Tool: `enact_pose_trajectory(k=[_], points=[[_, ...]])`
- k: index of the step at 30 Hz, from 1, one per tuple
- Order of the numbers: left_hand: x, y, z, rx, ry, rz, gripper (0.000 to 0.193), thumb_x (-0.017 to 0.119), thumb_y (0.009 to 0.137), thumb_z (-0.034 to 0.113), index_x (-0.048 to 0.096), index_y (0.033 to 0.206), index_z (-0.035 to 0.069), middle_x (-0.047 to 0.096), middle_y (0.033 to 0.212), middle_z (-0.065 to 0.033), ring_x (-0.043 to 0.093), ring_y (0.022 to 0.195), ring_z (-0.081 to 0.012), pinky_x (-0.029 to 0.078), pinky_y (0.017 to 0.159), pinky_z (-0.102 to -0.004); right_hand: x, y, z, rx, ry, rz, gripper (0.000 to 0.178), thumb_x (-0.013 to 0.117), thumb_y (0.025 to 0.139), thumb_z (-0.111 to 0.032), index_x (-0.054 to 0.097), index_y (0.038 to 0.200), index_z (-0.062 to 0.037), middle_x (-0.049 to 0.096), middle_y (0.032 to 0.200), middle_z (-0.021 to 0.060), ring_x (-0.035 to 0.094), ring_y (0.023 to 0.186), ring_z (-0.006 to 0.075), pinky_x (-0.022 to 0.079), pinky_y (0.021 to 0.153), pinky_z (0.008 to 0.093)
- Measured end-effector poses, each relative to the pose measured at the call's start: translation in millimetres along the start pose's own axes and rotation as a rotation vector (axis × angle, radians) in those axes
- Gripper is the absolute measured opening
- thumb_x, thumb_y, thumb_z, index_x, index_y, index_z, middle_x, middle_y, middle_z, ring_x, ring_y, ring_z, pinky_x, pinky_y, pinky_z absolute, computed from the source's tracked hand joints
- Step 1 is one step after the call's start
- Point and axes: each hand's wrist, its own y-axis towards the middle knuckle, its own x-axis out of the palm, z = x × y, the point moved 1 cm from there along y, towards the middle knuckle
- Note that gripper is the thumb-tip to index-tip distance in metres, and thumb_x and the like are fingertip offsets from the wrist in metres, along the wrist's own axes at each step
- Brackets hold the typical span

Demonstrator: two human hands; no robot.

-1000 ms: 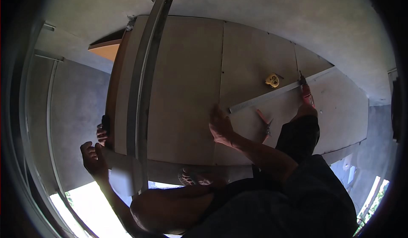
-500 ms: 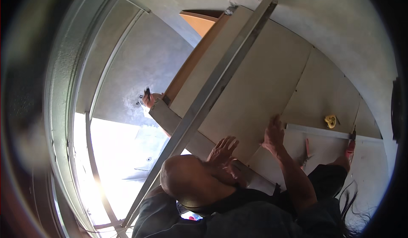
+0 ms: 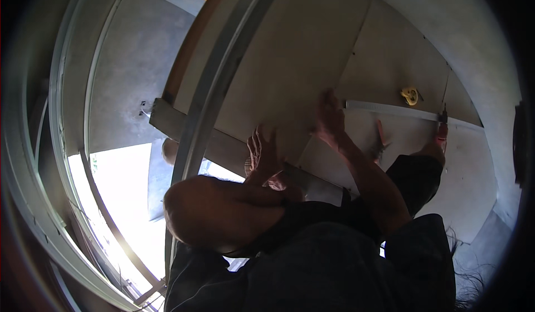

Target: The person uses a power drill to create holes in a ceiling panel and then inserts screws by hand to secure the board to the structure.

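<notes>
My left hand point(image 3: 263, 149) is raised in the middle with its fingers stretched up, and nothing shows in it. A pinkish shape, partly hidden, sits just below its wrist; I cannot tell what it is. To the right, my right hand point(image 3: 331, 120) reaches over the pale panel point(image 3: 290, 61). Its fingers are slightly blurred and apart, with no object in them. The closest things to this hand are a long light metal strip point(image 3: 390, 110) and a tool with red-orange handles point(image 3: 381, 133), both lying on the panelled surface. Neither is touched.
A steel beam point(image 3: 223, 72) crosses diagonally left of my hands. Farther right lie a yellow tape measure point(image 3: 409, 95) and a red power drill point(image 3: 442, 129) beside my dark-clothed leg. A bright opening point(image 3: 117, 200) lies at the left. Part of another person point(image 3: 170, 151) shows beside the beam.
The view has shifted, so the beam and panels sit farther left and higher. The other person's hand with a dark tool at the left is no longer seen. Both my hands stay empty.
</notes>
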Motion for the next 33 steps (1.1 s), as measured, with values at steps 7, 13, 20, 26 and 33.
enact_pose_trajectory(k=[7,13,20,26,33], points=[[-12.2,-3.2,18.0,0.005,-0.008,0.041,0.113,0.084,0.064,0.041,0.026,0.158,0.015,0.009,0.159,-0.0342,0.008,0.149,-0.0516,0.018,0.112,-0.0697,0.6,-3.2,2.6,0.054,-0.048,-0.048,0.133,0.098,0.055,-0.033,0.018,0.15,0.0152,0.024,0.156,0.0377,0.037,0.142,0.0451,0.045,0.109,0.0451],[-17.9,9.7,21.0,0.02,0.004,0.047,0.116,0.084,0.063,0.039,0.023,0.159,0.016,0.006,0.159,-0.036,0.005,0.15,-0.051,0.015,0.113,-0.0699,-4.8,-0.1,-12.9,0.058,-0.089,-0.047,0.13,0.096,0.056,-0.031,0.02,0.149,0.0179,0.025,0.155,0.0388,0.043,0.137,0.0447,0.046,0.107,0.0449],[-26.2,23.8,48.2,0.156,0.038,-0.159,0.128,0.087,0.062,0.038,0.011,0.163,0.018,-0.009,0.16,-0.0384,-0.011,0.151,-0.0522,0.005,0.111,-0.0743,51.5,12.4,9.6,0.066,0.034,0.247,0.083,0.065,0.084,-0.011,0.022,0.147,0.0217,0.039,0.142,0.0437,0.051,0.126,0.0494,0.048,0.101,0.0507],[-27.2,25.2,55.9,0.127,0.13,-0.264,0.132,0.086,0.064,0.038,0.001,0.163,0.018,-0.016,0.161,-0.0357,-0.016,0.15,-0.0517,0.0,0.112,-0.0743,49.6,9.0,7.3,0.105,0.038,0.245,0.081,0.067,0.083,-0.013,0.028,0.146,0.0188,0.04,0.143,0.042,0.053,0.122,0.0493,0.051,0.097,0.0508],[-17.5,29.3,47.2,0.129,0.211,-0.256,0.134,0.087,0.066,0.039,-0.004,0.163,0.02,-0.021,0.16,-0.0349,-0.015,0.149,-0.0554,0.002,0.112,-0.0749,-12.5,-16.2,12.7,-0.053,-0.066,0.124,0.083,0.081,0.075,-0.038,0.05,0.134,0.0107,0.05,0.135,0.0364,0.057,0.116,0.0469,0.056,0.09,0.0478]])
